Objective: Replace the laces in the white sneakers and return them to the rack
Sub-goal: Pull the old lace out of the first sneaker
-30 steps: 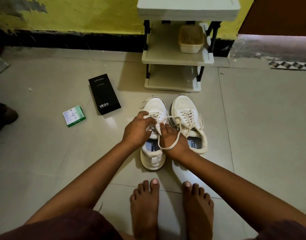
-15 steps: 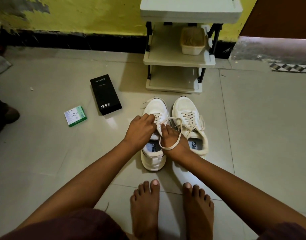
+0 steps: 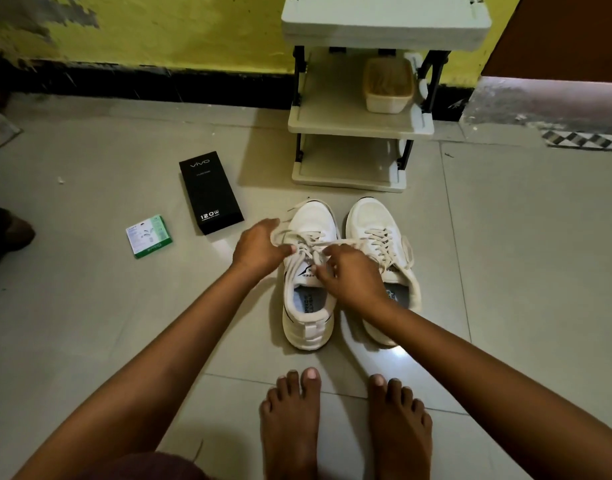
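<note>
Bare tile lies open around a small green box (image 3: pixel 149 236) and a matte black carton (image 3: pixel 210 192). The left hand (image 3: pixel 259 247) and right hand (image 3: pixel 349 275) each pinch the flat lace (image 3: pixel 309 241) of the left sneaker (image 3: pixel 309 271), just beside its laced mate (image 3: pixel 380 244), before the plastic rack (image 3: pixel 360 124).

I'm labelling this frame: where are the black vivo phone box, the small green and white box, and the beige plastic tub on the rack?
black vivo phone box (image 3: pixel 210 192), head view, lid centre
small green and white box (image 3: pixel 149 236), head view, top face
beige plastic tub (image 3: pixel 388 85), head view, contents
</note>
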`<control>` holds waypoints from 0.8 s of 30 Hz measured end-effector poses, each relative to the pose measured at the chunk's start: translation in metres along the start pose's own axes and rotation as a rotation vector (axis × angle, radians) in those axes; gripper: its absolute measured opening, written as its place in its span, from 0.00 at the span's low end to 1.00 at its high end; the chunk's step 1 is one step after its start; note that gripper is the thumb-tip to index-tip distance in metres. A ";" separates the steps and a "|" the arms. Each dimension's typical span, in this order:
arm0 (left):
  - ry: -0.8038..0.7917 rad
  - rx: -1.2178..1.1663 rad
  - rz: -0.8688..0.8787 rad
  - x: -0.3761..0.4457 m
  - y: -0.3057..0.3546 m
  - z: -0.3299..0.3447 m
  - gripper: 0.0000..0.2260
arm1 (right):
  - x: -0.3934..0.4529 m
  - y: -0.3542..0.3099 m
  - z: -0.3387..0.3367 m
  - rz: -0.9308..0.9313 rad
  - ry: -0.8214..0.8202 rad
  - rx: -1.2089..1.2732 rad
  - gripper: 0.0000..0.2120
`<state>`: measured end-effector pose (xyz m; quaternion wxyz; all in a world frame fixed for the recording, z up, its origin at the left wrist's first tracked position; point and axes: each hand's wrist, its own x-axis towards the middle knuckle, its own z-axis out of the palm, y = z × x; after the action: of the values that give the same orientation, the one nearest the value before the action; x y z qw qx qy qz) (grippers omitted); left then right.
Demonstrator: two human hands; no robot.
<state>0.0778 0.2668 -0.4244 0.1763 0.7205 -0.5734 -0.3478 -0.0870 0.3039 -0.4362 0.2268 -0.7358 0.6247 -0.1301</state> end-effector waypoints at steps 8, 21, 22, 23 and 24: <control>-0.312 0.103 0.174 -0.012 -0.003 0.000 0.28 | 0.045 0.008 -0.029 0.330 -0.008 0.546 0.26; -0.294 0.042 0.171 -0.015 -0.010 0.006 0.27 | 0.023 -0.022 -0.018 -0.272 -0.212 -0.444 0.19; -0.285 0.046 0.165 -0.016 -0.011 0.007 0.27 | 0.023 -0.023 -0.018 -0.270 -0.216 -0.457 0.18; -0.281 0.049 0.159 -0.016 -0.012 0.009 0.26 | 0.024 -0.025 -0.019 -0.271 -0.217 -0.475 0.18; -0.276 0.056 0.158 -0.016 -0.012 0.010 0.26 | 0.024 -0.026 -0.018 -0.270 -0.217 -0.492 0.19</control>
<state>0.0774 0.2863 -0.4342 0.1024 0.6234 -0.6564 -0.4123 -0.0683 0.2800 -0.4099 0.0875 -0.8546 0.5063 0.0756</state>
